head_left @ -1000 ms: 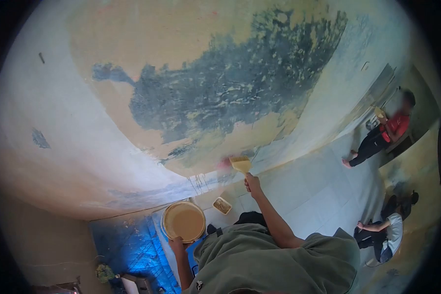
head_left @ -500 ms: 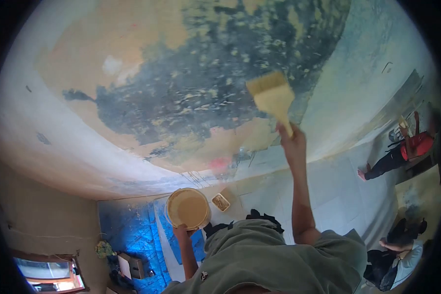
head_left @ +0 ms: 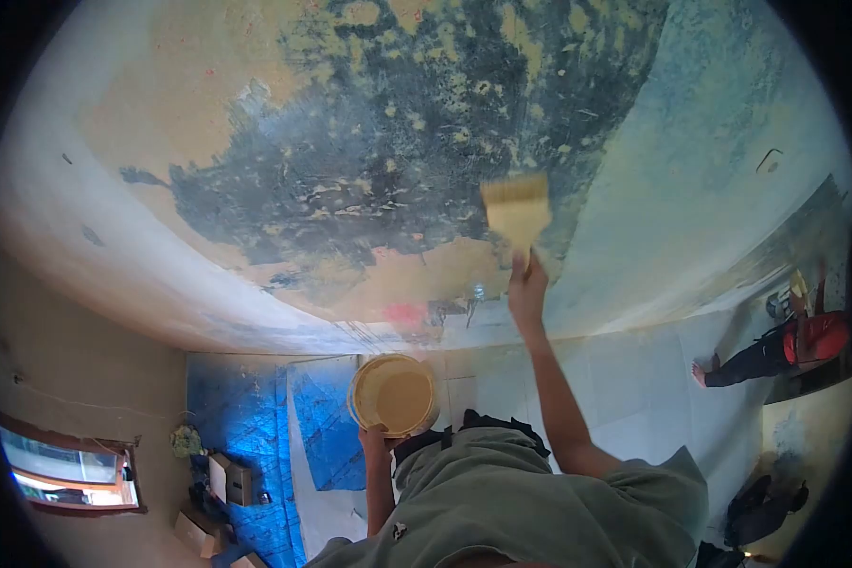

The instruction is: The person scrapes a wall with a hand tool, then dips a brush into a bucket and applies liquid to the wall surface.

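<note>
My right hand (head_left: 528, 281) is closed around the handle of a wide, flat paintbrush (head_left: 519, 220). Its bristles point up at the wall (head_left: 625, 204), against or close to a dark, patchy area; contact is hard to tell. Lower down, my left hand (head_left: 375, 439) grips the near rim of a round bucket (head_left: 434, 402), held in front of my body. Pale tan liquid fills part of the bucket. Around the dark area the wall shows tan and whitish patches.
A blue tarp (head_left: 256, 426) covers floor at the left, with cardboard boxes (head_left: 237, 481) on it and a window (head_left: 66, 466) beyond. Pale tiles (head_left: 625, 379) run along the wall's foot. Another person in a red top (head_left: 814, 339) stands at the far right.
My right hand and the brush have moved down and left across the wall. The bucket sits further right in view, and the small tray beside it no longer shows.
</note>
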{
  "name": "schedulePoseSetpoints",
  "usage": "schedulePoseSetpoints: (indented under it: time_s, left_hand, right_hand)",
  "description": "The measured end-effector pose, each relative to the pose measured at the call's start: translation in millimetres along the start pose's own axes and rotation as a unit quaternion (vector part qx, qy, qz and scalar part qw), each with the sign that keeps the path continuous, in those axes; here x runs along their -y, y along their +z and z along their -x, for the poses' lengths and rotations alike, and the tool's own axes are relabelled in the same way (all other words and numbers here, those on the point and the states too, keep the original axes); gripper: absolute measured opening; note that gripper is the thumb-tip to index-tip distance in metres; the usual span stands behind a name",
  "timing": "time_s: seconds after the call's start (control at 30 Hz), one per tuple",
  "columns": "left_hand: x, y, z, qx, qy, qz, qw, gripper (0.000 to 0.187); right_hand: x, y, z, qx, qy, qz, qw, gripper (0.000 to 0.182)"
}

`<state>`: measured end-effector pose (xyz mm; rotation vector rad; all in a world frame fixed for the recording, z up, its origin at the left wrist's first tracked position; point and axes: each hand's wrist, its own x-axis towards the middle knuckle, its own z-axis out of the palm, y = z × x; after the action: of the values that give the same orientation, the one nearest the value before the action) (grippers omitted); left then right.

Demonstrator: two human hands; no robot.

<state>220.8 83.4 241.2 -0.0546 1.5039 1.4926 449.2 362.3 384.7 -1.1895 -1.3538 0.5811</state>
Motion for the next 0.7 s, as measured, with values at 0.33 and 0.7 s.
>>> schedulePoseSetpoints:
  time_s: [0.33,0.7]
  left_hand:
    - [9,-43,-13,0.013,0.05,-0.022,0.998,0.051]
    - [-16,-82,-11,0.043,0.011,-0.074,0.996,0.058]
  right_hand:
    - [-243,-141,282,0.335,0.533,0.25,0.735,0.049]
    - [-159,-118,175,0.07,0.396,0.262,0.878,0.065]
